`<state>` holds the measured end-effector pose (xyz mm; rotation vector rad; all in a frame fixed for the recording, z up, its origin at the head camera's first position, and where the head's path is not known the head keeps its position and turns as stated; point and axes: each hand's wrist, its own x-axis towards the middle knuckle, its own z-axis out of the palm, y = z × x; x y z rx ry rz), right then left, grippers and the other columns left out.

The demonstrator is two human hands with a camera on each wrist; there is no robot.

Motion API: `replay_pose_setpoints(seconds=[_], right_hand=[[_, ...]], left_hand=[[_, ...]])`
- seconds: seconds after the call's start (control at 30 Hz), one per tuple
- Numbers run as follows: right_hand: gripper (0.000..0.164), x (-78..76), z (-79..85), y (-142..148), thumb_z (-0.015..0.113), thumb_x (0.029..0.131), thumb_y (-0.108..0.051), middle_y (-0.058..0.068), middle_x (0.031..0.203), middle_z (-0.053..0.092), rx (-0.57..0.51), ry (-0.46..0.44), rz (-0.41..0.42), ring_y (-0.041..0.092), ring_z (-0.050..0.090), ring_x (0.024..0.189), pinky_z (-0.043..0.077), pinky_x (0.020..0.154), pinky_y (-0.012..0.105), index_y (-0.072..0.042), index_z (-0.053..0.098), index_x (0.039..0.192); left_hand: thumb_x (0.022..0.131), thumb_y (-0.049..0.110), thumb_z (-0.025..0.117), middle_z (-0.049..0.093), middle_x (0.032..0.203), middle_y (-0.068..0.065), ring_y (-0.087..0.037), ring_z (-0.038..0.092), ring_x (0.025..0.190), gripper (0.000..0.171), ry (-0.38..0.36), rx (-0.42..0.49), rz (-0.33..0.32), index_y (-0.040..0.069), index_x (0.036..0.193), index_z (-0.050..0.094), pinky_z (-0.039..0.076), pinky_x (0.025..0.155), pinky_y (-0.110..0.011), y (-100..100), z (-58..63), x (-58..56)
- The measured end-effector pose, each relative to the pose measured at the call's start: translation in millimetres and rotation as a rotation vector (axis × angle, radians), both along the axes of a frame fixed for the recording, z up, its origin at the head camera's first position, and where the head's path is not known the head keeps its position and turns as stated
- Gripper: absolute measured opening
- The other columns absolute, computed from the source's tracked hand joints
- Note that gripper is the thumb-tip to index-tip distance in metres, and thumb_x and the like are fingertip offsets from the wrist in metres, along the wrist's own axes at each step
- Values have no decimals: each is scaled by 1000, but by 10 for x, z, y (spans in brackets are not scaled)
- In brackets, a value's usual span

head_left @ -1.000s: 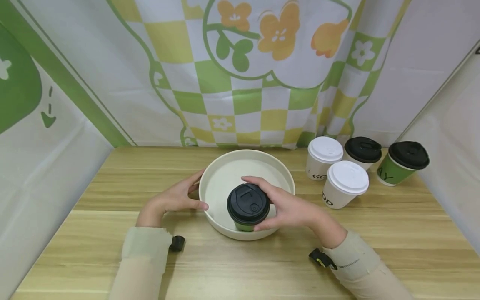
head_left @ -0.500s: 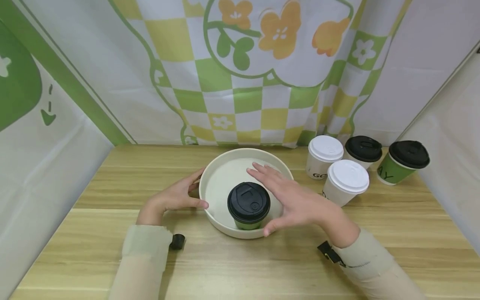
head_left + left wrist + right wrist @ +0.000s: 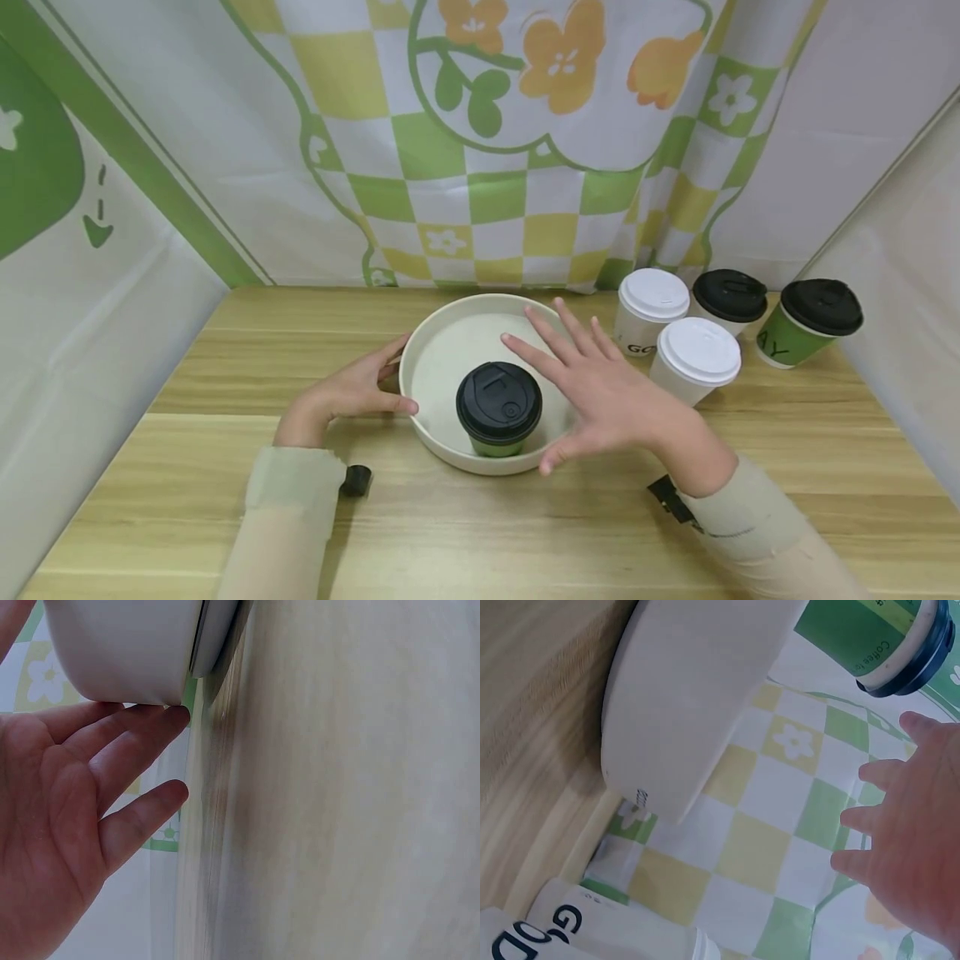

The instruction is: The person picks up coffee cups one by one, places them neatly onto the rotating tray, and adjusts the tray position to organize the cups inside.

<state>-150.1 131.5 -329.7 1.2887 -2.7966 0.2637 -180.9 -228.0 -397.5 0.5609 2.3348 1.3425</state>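
I see my right hand hovering with fingers spread and straight over the right part of the round cream-coloured tray, holding nothing. The green paper cup with a black plastic lid stands upright inside that tray, near its front rim, just left of my right palm and clear of it. My left hand rests on the wooden desk with relaxed, straight fingers touching the tray's left outer wall; the left wrist view shows the fingertips against the wall. The tray sits near the middle of the desk. Two white-lidded paper cups and two black-lidded cups stand grouped at the desk's far right corner.
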Motion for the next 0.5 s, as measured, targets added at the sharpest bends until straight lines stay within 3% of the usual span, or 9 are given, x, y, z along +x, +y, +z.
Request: replay_pose_setpoints(seconds=[0.33,0.5], right_hand=[[134,-8,70,129,61,54,-93,-1,168,-16,4,64,-37,35,-19,153,8,116,76,-35,4,161],[138,-16,103,228,71,53,-86,0,168,-14,9,82,-77,36,-18,153,8,116,77,-34,3,161]], left_hand=[[81,21,83,11,167,-17,-45,25,148,111,-3,6,-1,10,161,7,29,119,-60,1,12,9],[81,20,83,12,167,-15,-44,26,149,110,-5,8,1,11,161,7,29,119,-60,5,8,1]])
